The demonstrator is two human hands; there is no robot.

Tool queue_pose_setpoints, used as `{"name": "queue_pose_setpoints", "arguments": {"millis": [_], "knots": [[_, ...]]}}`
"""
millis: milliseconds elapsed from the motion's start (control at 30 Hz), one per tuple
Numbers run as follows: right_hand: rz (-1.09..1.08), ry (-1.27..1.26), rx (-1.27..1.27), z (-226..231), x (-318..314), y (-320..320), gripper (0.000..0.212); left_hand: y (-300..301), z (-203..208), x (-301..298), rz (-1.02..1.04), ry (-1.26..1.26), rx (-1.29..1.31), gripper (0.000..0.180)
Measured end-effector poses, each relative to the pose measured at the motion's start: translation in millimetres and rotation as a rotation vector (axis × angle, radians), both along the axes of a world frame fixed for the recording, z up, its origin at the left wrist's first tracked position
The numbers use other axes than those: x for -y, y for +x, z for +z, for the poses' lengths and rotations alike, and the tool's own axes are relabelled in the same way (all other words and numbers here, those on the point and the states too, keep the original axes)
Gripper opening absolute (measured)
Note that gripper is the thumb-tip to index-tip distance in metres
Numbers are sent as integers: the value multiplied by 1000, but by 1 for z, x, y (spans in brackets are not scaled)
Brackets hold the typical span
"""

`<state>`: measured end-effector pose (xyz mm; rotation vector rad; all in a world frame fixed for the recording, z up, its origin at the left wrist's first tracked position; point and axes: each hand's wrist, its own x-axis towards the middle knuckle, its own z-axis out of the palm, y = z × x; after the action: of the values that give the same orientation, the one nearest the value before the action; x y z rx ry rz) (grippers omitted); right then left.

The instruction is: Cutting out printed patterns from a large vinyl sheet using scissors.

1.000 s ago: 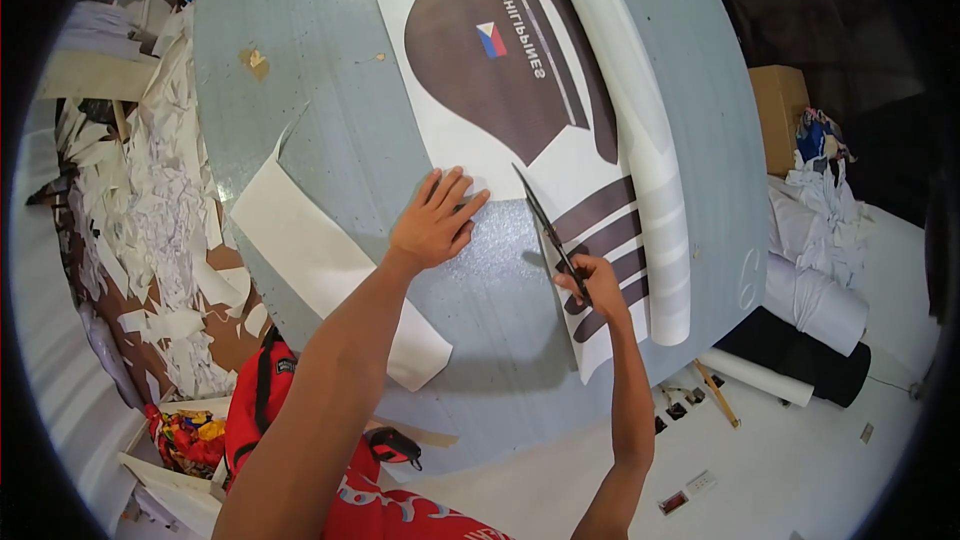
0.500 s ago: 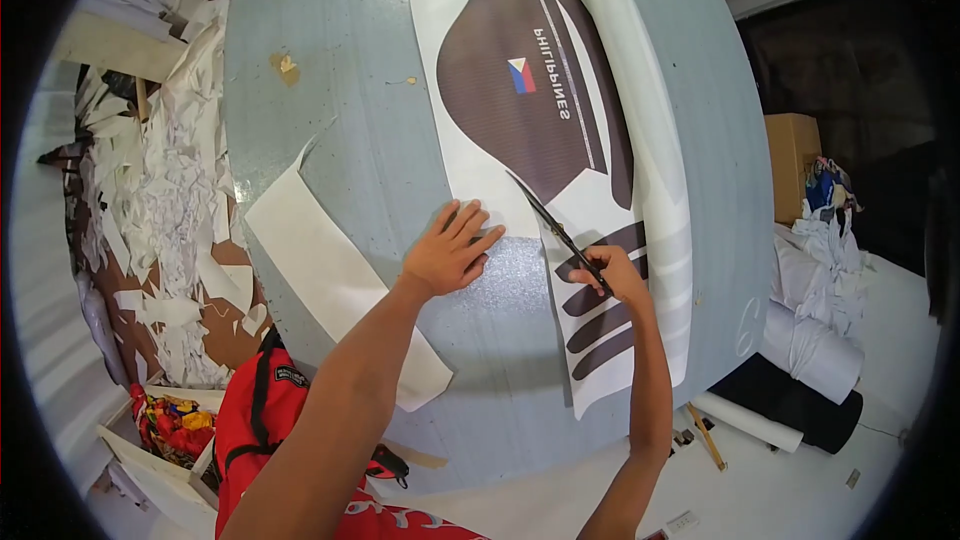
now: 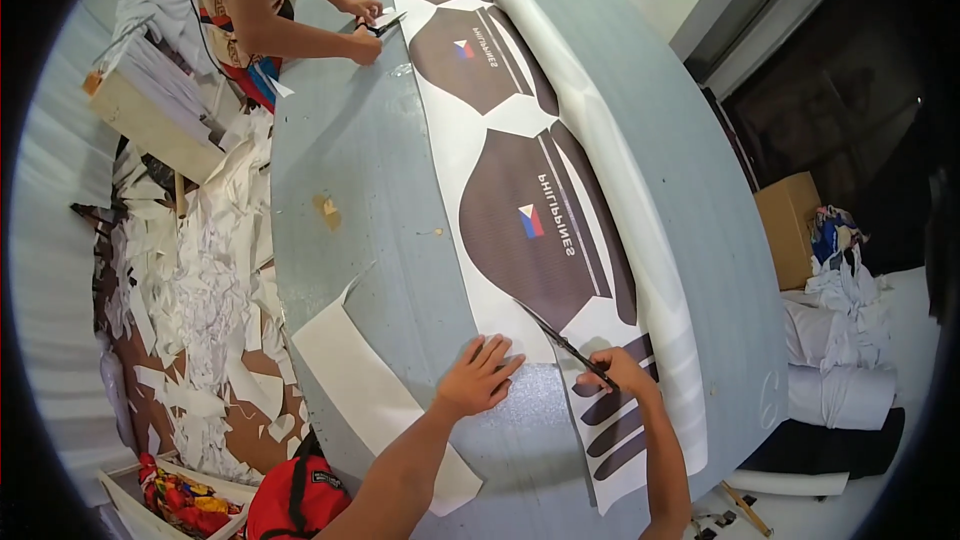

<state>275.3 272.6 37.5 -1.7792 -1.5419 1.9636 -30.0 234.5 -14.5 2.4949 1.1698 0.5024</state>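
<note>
I count 2 working hands, 1 pair of black scissors [image 3: 563,343], 1 printed sheet [image 3: 517,117]. Sheet runs lengthwise along the grey table [image 3: 370,170]: white ground, 3 big dark panels [image 3: 520,260] in view, 2 with a small flag and mirrored lettering, 1 with a round emblem; dark bars at the near end, rolled up along the right. Left hand [image 3: 480,378]: fingers open, slightly spread, flat at the sheet's near edge, gripping nothing. Right hand [image 3: 622,373]: curled round scissor handles, blades at the nearest panel's lower margin. 1 co-worker [image 3: 245,0] far left, 2 hands, 1 scissors.
</note>
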Motion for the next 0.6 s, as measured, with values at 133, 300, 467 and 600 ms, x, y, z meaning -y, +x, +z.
{"name": "queue_pose_setpoints", "arguments": {"millis": [133,300,467,600], "knots": [[17,28,49,-3,-4,7,35,2,-4,-5,-15,-32,1,51],[-11,51,-15,8,-17,-12,41,-2,-2,-16,10,-22,4,51],[-1,35,-20,-2,-16,-11,45,0,-1,-12,4,-18,8,47],[11,32,35,5,-25,-22,41,-1,-5,-8,21,-32,54,50]]}}
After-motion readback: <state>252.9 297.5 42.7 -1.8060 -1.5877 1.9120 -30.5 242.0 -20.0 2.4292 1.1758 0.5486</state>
